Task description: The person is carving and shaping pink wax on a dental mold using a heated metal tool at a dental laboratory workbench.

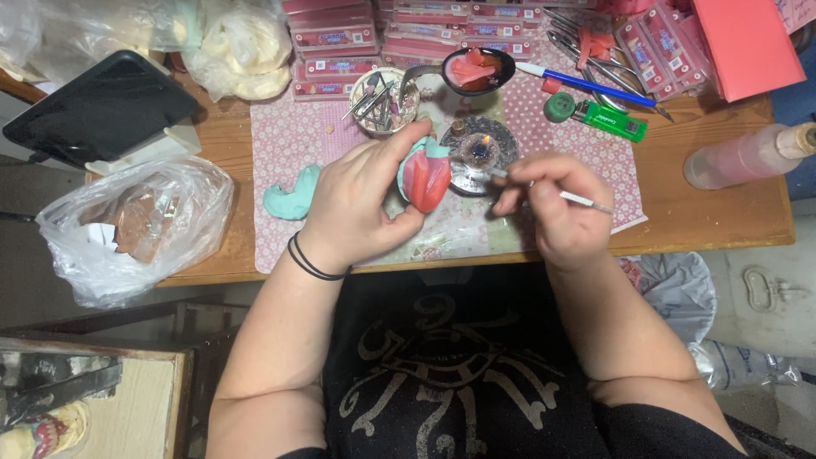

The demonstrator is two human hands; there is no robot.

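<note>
Head view, looking down at a wooden table (722,212). The left hand (357,204) had its fingers closed around one teal dental cast with red wax (425,174), held upright just above the table's patterned mat (544,127). The right hand (557,204) had its fingers pinched together on one thin metal tool (544,189). The tool's long axis ran nearly level, left to right, its tip pointing left toward one small lit burner (478,151) that sat between the hands. The cast lay just left of the tool tip, near but apart. One second teal cast (289,197) lay on the mat, left of the left hand. One green lighter (614,121) lay behind.
</note>
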